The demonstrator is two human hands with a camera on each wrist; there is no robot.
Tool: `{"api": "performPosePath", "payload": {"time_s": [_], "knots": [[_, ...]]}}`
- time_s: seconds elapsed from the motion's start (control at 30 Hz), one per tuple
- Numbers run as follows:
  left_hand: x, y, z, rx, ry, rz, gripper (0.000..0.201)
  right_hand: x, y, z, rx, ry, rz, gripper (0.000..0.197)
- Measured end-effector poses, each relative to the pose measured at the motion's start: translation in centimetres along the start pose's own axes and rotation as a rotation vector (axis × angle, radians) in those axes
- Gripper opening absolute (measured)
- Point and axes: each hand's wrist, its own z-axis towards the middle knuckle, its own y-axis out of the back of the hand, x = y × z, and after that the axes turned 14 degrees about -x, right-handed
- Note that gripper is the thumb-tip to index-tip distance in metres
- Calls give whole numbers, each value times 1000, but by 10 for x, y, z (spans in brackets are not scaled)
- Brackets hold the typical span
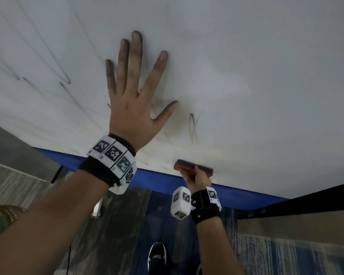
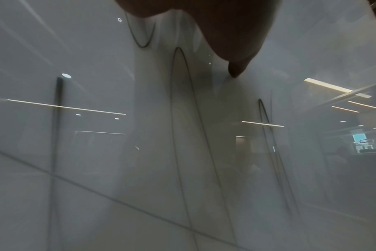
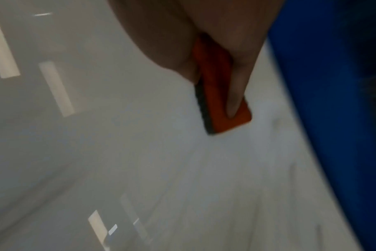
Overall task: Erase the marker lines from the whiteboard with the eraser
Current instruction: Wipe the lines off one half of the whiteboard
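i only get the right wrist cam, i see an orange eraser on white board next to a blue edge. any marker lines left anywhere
Observer: Yes. A dark loop sits on the whiteboard just above the eraser.
Operator: what's the other hand doing
Observer: The left hand is spread flat on the board, up and left of the eraser.
Operator: more lines over there
Observer: Yes, long thin strokes run left of that hand; the left wrist view shows tall loops too.
Operator: is my grip ok
Observer: The right hand holds the eraser near the blue bottom edge.
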Motion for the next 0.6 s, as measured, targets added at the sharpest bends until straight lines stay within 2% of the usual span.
{"api": "performPosePath", "payload": {"time_s": [0.07, 0.17, 0.23, 0.33, 0.43, 0.53, 0.6], "knots": [[0, 2, -1, 15, 5, 1, 76, -12, 1, 16, -34, -140, -45, 10], [-3, 3, 0, 33, 11, 24, 76, -25, -2, 24, -25, -163, -105, 11], [-6, 5, 0, 37, 19, 30, 76, -22, -2, 2, -18, -70, -168, 15], [-1, 7, -1, 28, -7, 53, 75, -10, -12, -37, 18, 158, -29, 41], [5, 8, -2, 18, -30, 36, 72, -4, -24, -86, 151, 284, 78, 41], [4, 7, -3, 15, -21, 33, 70, -22, -37, -78, 121, 202, 71, 42], [5, 5, 1, 11, -31, 41, 68, -38, -37, -60, 80, 89, 12, 41]]}}
